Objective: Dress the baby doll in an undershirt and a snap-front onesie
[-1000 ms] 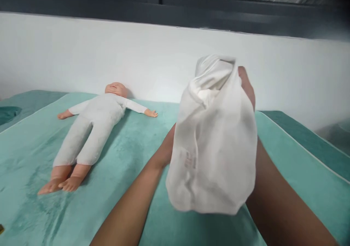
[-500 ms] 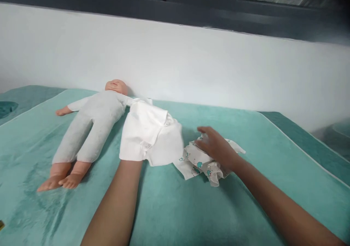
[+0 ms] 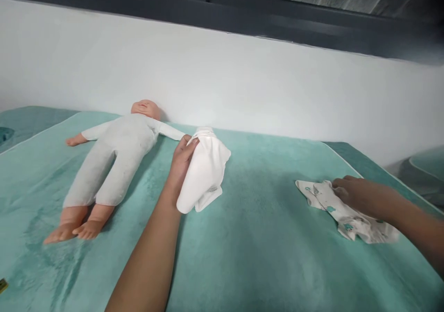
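Observation:
A white baby garment [image 3: 208,168] hangs bunched from my left hand [image 3: 183,157], whose thumb and fingers close on its upper edge; I cannot tell its exact kind. Out on the right, my right hand [image 3: 360,194] grips a crumpled white garment with a green print [image 3: 326,201], which rests on the green cloth [image 3: 256,238]. A baby doll [image 3: 120,150] in a pale body suit lies on its back at the left, arms spread. One doll arm reaches toward my left hand, and its far end is hidden there.
Behind the green cloth rises a white wall [image 3: 243,85], with a dark window frame [image 3: 277,22] above it. A small yellow object [image 3: 3,285] shows at the left edge.
My right hand has closed on the printed garment and carried it to the right. The white garment, earlier draped over my left hand, now hangs folded from it, with the hand uncovered.

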### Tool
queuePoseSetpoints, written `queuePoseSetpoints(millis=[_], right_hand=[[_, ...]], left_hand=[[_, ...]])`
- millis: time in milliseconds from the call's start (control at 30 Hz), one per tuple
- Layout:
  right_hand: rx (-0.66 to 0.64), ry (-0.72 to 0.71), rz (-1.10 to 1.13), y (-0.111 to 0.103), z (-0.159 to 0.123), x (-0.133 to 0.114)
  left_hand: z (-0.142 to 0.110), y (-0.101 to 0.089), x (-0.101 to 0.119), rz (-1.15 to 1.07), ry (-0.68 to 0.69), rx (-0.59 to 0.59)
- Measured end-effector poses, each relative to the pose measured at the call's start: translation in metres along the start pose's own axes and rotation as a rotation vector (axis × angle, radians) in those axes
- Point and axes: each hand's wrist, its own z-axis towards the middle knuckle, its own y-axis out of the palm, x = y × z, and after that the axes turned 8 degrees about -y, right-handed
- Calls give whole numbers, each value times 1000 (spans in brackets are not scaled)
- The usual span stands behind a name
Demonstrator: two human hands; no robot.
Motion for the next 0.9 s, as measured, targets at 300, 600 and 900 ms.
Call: queuePoseSetpoints(millis=[300,600,900], right_hand=[[-46,-467,971,21,55,-230],[253,-206,1106,79,81,-252],[1112,-437,475,25,68,-219]], left_hand=[[-12,13,-8,260,-148,-209],[6,-4,-22,907,487,103],[-7,-11,-16,1190,1130,508]])
